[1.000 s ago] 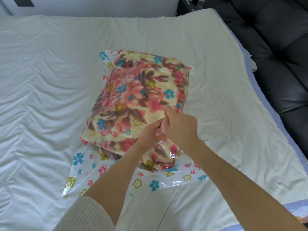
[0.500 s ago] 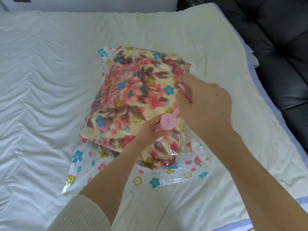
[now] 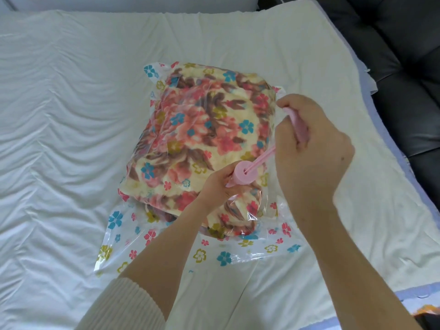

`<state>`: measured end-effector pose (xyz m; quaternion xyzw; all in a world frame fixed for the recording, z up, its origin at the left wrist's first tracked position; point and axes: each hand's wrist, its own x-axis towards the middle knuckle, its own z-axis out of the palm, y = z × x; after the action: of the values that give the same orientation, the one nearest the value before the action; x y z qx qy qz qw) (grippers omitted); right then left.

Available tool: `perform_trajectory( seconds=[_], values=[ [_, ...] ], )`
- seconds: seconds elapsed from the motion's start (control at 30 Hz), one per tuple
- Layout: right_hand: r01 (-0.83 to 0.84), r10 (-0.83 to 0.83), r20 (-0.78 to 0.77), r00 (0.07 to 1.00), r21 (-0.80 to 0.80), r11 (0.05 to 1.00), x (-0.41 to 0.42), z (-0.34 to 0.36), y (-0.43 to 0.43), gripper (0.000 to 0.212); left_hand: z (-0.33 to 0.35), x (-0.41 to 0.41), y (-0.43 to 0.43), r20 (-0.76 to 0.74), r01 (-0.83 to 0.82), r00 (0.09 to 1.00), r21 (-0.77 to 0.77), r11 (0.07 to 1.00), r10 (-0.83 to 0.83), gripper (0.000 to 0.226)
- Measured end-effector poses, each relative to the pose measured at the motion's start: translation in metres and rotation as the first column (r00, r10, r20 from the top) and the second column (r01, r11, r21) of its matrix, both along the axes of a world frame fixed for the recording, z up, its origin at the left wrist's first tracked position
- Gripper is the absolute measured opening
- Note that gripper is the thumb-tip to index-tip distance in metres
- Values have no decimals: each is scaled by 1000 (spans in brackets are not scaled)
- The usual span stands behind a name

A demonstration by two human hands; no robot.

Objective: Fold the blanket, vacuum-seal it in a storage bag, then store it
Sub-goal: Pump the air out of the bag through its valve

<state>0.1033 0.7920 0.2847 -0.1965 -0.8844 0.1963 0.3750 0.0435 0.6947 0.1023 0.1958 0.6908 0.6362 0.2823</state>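
Item: floral blanket [image 3: 202,129], folded, lay inside the clear flower-printed storage bag [image 3: 123,234], mid-bed [image 3: 59,115].
Pink pump barrel [image 3: 242,177]: stood on the bag's near part; your left hand [image 3: 219,184] gripped it, fingers curled round.
Pump handle [image 3: 297,125]: rod extended; your right hand [image 3: 312,148] held it, fingers closed.
Black sofa [image 3: 404,67] was at right.

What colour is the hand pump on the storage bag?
The hand pump is pale pink throughout; the head view shows it clearly.
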Motion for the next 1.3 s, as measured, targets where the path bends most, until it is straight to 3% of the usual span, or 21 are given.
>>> perform_trajectory(
  seconds=[0.1, 0.17, 0.27, 0.37, 0.4, 0.47, 0.5, 0.57, 0.67, 0.77, 0.8, 0.87, 0.93, 1.0, 1.1, 1.23, 1.3],
  values=[
    [-92, 80, 312, 947, 24, 996, 0, -70, -15, 32, -1, 2, 1, 7, -12, 1000, -4, 1000, 12, 39],
    [-110, 72, 402, 913, 72, 991, -2, -73, -6, 25, -2, 2, 1, 3, -13, 1000, -22, 1000, 13, 42],
    [-169, 120, 364, 924, 105, 980, 0, -14, 5, 30, -4, -2, 2, 15, -8, 1000, -22, 1000, 8, 50],
    [-16, 14, 49, 999, 41, 999, 0, 10, 5, 30, -3, -3, 2, -19, 0, 1000, -27, 1000, 0, 54],
    [24, -25, 39, 999, 29, 999, 1, -8, 3, 28, -3, -2, 2, -8, 0, 1000, -24, 1000, 0, 52],
    [-52, 49, 265, 963, 3, 999, 0, -51, -9, 29, -2, 0, 1, 11, -8, 1000, -11, 1000, 8, 44],
    [-51, 17, 336, 942, 91, 995, -1, -69, -5, 32, -3, 1, 1, 15, -6, 1000, -14, 1000, 6, 40],
    [-100, 38, 446, 894, 115, 988, 0, -60, 3, 30, -2, 2, 0, 29, -10, 1000, -28, 1000, 11, 43],
    [-114, 78, 314, 946, 98, 989, 1, -5, 6, 27, -2, -3, 1, 0, -1, 1000, -40, 999, 1, 51],
    [-26, 25, 43, 999, 25, 999, -1, 8, 4, 29, -2, -4, 2, -8, 13, 1000, -57, 998, -13, 51],
    [-21, 19, 72, 997, 28, 999, -4, -14, -1, 30, -2, -3, 1, -12, 10, 1000, -60, 998, -10, 47],
    [-120, 110, 315, 943, 12, 993, -5, -70, -13, 37, -1, -1, -1, -17, 10, 1000, -60, 998, -12, 38],
    [-121, 105, 426, 899, 11, 993, -3, -104, -7, 36, 2, 1, -2, -44, 22, 999, -78, 997, -25, 28],
    [-165, 165, 462, 872, -41, 985, 0, -108, 2, 28, 5, 1, -3, -71, 20, 997, -99, 995, -27, 26],
    [-225, 373, 387, 843, -376, 899, 8, -104, 13, 40, 8, -2, -3, -41, 14, 999, -104, 994, -19, 40],
    [-163, 315, 264, 912, -472, 867, 15, -118, 15, 4, 17, -5, -2, -106, 94, 986, -279, 956, -128, 54],
    [-149, 302, 220, 927, -524, 839, 12, -122, 19, 27, 30, -10, -8, -223, 77, 958, -399, 914, -178, 58]
  ],
)
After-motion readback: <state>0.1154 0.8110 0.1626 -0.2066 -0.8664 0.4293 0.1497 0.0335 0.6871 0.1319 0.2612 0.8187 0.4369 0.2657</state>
